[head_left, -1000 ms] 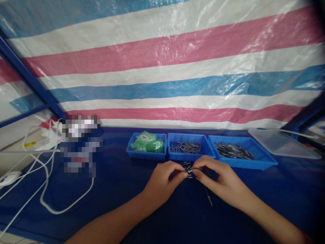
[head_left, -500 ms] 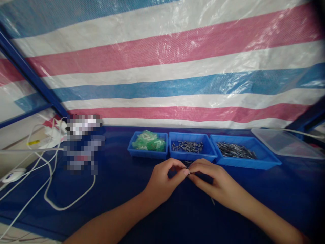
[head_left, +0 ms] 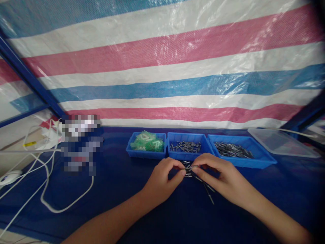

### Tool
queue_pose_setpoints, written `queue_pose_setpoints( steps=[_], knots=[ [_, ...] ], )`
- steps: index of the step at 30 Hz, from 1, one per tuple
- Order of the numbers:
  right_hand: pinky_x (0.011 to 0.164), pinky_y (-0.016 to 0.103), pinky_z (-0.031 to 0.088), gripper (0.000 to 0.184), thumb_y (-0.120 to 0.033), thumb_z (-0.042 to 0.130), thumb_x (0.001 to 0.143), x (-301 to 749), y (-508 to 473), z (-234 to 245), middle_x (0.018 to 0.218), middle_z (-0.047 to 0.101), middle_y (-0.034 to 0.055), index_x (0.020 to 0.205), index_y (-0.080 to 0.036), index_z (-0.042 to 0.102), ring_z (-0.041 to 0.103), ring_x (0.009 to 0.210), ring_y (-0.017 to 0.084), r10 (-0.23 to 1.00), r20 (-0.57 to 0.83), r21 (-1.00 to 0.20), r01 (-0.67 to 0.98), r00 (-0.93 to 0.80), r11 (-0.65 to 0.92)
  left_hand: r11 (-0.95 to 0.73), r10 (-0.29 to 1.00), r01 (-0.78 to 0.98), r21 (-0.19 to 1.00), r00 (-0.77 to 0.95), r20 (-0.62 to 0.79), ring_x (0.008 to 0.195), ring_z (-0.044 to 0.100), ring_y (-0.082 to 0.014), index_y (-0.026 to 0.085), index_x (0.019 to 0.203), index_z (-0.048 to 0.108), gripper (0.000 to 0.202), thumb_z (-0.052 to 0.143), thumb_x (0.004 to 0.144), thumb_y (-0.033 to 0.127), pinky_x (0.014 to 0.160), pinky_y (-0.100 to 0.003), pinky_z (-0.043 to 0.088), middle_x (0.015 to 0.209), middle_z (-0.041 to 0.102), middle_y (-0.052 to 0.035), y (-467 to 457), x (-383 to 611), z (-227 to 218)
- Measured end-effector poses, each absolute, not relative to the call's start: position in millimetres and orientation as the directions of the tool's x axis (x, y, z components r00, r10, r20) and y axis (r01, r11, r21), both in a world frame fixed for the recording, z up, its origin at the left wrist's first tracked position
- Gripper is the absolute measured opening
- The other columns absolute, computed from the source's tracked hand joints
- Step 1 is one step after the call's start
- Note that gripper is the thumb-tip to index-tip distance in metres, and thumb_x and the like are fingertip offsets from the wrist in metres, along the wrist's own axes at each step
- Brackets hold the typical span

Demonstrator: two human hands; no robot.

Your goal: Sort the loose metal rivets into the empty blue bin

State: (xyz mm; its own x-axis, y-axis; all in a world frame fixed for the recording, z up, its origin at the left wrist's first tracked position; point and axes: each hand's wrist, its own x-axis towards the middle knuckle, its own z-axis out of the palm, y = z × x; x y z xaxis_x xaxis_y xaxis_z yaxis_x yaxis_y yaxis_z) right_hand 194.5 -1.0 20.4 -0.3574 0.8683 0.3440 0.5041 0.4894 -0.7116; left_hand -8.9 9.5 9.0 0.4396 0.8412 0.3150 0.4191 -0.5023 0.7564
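My left hand (head_left: 164, 179) and my right hand (head_left: 218, 176) meet over a dark blue table (head_left: 122, 189), fingertips pinched together on a thin metal pin (head_left: 191, 167). Under the fingers lies a small heap of loose metal pins (head_left: 188, 172), and a few more pins (head_left: 208, 190) trail out below my right hand. Just behind stand three blue trays: one with green plastic parts (head_left: 146, 144), one with a few metal pins (head_left: 186, 147), one with many dark pins (head_left: 235, 151).
A clear plastic lid (head_left: 281, 143) lies at the far right. White cables (head_left: 48, 189) loop across the table's left side beside a blurred-out object (head_left: 80, 144). A striped pink, white and blue tarp (head_left: 162, 67) closes the back.
My hands have drawn slightly apart, and the pin between the fingertips and the pins under my right hand show more. The view shifted a little.
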Motion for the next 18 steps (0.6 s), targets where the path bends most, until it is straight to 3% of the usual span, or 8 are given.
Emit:
queue_pose_setpoints(
  steps=[5, 10, 13, 15, 18],
  knots=[
    [0.077, 0.033, 0.045, 0.021, -0.039, 0.049, 0.087, 229, 8, 33, 0.088, 0.066, 0.0051, 0.085, -0.022, 0.062, 0.061, 0.085, 0.021, 0.886, 0.43, -0.558, 0.721, -0.171, 0.41, -0.632, 0.763, 0.52, 0.575, 0.548, 0.343, 0.099, 0.052, -0.0206, 0.019, 0.106, 0.06, 0.019, 0.055, 0.089, 0.025, 0.089, -0.034, 0.04, 0.103, 0.063, -0.005, 8, -11, 6],
    [0.061, 0.037, 0.045, 0.028, -0.044, 0.05, 0.08, 290, 30, 30, 0.075, 0.067, 0.0087, 0.083, -0.021, 0.065, 0.063, 0.067, 0.027, 0.929, 0.329, -0.4, 0.916, 0.171, -0.027, -0.669, 0.739, 0.625, 0.401, 0.614, 0.277, 0.108, 0.047, -0.0241, 0.026, 0.115, 0.06, 0.026, 0.051, 0.091, 0.026, 0.09, -0.039, 0.039, 0.116, 0.06, -0.0032, 9, -13, 4],
    [0.058, 0.044, 0.044, 0.032, -0.047, 0.046, 0.081, 310, 35, 27, 0.074, 0.067, 0.0138, 0.083, -0.022, 0.066, 0.063, 0.069, 0.037, 0.931, 0.278, -0.188, 0.964, 0.237, -0.189, -0.673, 0.738, 0.657, 0.341, 0.628, 0.247, 0.11, 0.046, -0.0248, 0.027, 0.114, 0.061, 0.025, 0.053, 0.09, 0.029, 0.089, -0.041, 0.038, 0.12, 0.059, -0.0019, 10, -13, -1],
    [0.058, 0.047, 0.043, 0.036, -0.049, 0.043, 0.082, 309, 34, 28, 0.083, 0.068, 0.0183, 0.086, -0.021, 0.065, 0.063, 0.075, 0.043, 0.923, 0.329, -0.094, 0.979, 0.202, -0.181, -0.68, 0.732, 0.663, 0.313, 0.64, 0.233, 0.11, 0.047, -0.024, 0.027, 0.111, 0.062, 0.022, 0.052, 0.091, 0.029, 0.087, -0.04, 0.039, 0.119, 0.06, -0.0005, 11, -14, -3],
    [0.061, 0.044, 0.044, 0.032, -0.046, 0.042, 0.084, 290, 26, 34, 0.087, 0.068, 0.0164, 0.087, -0.021, 0.062, 0.064, 0.076, 0.039, 0.929, 0.358, -0.185, 0.982, 0.092, -0.026, -0.685, 0.728, 0.666, 0.295, 0.647, 0.227, 0.107, 0.049, -0.0219, 0.026, 0.105, 0.064, 0.018, 0.051, 0.092, 0.025, 0.083, -0.037, 0.039, 0.114, 0.062, 0.0011, 10, -13, -5]
  ],
)
